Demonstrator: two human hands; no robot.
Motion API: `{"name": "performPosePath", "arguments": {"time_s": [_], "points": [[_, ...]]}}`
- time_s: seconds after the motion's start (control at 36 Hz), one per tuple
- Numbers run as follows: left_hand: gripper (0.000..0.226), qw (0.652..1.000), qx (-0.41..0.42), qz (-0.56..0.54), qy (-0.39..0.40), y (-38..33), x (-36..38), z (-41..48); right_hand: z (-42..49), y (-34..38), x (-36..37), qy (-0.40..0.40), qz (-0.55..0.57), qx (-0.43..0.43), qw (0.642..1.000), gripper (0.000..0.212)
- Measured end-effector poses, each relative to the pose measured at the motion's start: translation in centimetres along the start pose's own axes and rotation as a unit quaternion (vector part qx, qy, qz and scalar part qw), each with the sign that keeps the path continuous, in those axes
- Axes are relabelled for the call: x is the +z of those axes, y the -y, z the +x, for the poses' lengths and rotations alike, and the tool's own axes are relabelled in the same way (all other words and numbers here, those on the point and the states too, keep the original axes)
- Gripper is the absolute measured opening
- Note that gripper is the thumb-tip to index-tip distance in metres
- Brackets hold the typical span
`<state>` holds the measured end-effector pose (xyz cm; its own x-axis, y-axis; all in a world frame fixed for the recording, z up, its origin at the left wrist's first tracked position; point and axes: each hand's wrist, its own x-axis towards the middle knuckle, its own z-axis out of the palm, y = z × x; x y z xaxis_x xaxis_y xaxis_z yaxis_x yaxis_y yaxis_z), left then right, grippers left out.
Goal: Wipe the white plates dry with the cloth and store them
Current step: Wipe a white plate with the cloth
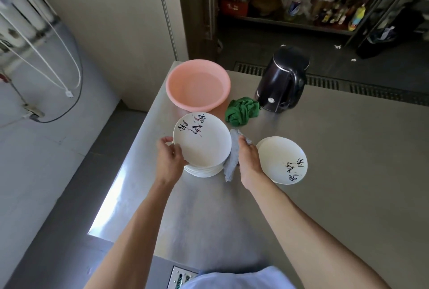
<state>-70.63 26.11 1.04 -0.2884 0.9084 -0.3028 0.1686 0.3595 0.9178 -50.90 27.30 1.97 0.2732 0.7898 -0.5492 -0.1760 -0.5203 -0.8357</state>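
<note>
While in hand (170, 156), plate (202, 147) lettering-end away.

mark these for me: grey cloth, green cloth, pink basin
grey cloth (231, 165), head view, on its hanging lower part.
green cloth (241, 111), head view, middle of the crumpled heap.
pink basin (197, 105), head view, on its near rim.
</note>
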Motion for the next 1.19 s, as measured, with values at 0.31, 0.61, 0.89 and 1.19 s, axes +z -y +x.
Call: {"name": "performPosePath", "arguments": {"time_s": [0.31,0.61,0.89,1.19], "points": [[0.050,0.989,-0.036,-0.120,0.078,-0.9,5.0,-4.2,-0.4,1.1,-6.3,-0.079,-0.005,-0.086,0.993,0.037],[0.060,0.968,-0.102,-0.069,0.221,2.1,10.5,-11.0,-3.0,-4.8,-15.9,-0.058,-0.217,-0.164,0.961,0.040],[0.054,0.951,-0.211,-0.013,0.225,7.2,11.7,-15.1,-5.3,-14.3,-19.4,0.018,-0.520,-0.144,0.842,0.057],[0.051,0.940,-0.252,-0.041,0.226,8.1,12.9,-16.1,-6.8,-19.1,-14.2,0.202,-0.563,-0.211,0.773,0.058]]}}
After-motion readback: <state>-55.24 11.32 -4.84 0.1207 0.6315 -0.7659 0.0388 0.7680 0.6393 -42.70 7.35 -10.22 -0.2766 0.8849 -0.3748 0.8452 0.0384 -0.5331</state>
